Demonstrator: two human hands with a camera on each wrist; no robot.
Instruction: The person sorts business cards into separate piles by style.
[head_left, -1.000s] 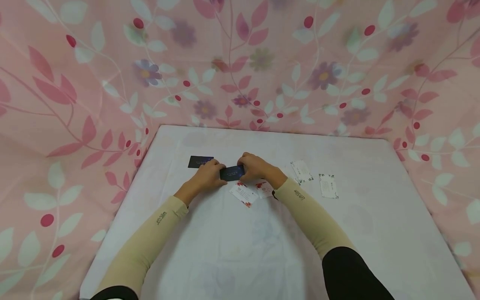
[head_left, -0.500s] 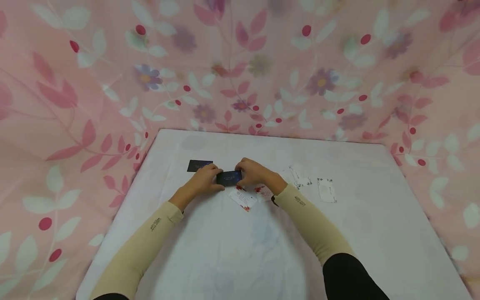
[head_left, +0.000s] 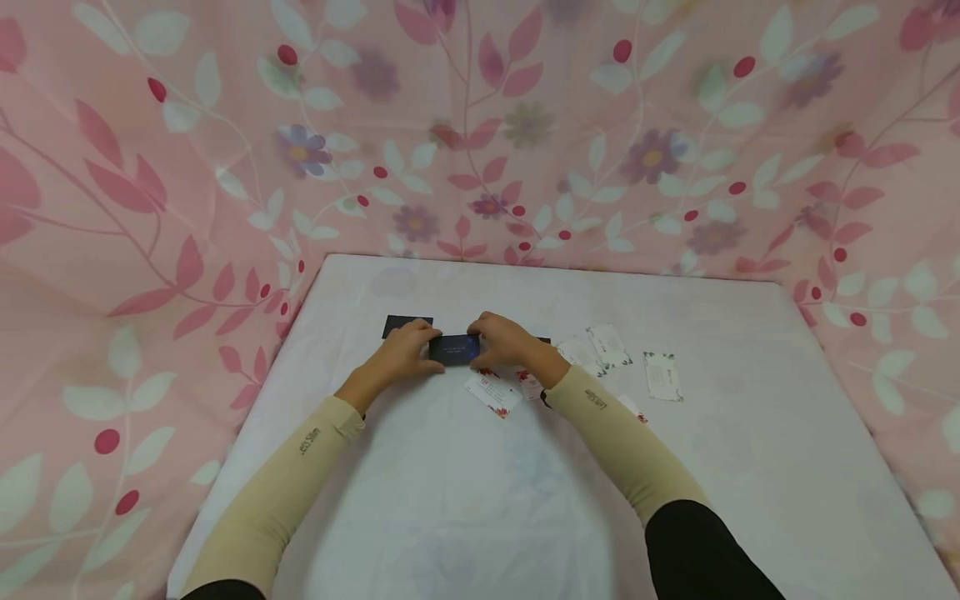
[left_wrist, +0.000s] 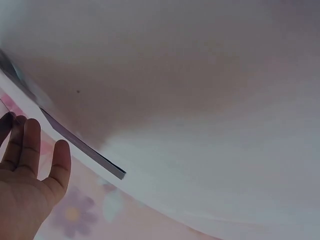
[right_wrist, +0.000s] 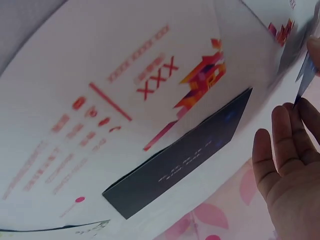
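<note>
In the head view a dark blue-black business card (head_left: 453, 350) with small pale print is held level between both hands. My left hand (head_left: 401, 352) pinches its left end between thumb and fingers. At the right end my right hand (head_left: 504, 340) pinches it the same way. The right wrist view catches the held card (right_wrist: 304, 75) nearly edge-on at the fingertips. Partly behind the left hand lies a second dark card (head_left: 399, 322). A third dark card (right_wrist: 180, 155) lies beside the right hand, mostly hidden by the wrist in the head view.
White cards with red motifs (head_left: 492, 393) lie just below the right hand, one partly under the forearm. White cards with leafy corners (head_left: 663, 377) are spread to the right. All rest on a white-covered table (head_left: 480, 500) against a pink floral curtain (head_left: 480, 125).
Both hands have shifted slightly left together with the dark card between them. More of the cards behind the right wrist and forearm now shows. The grip looks the same.
</note>
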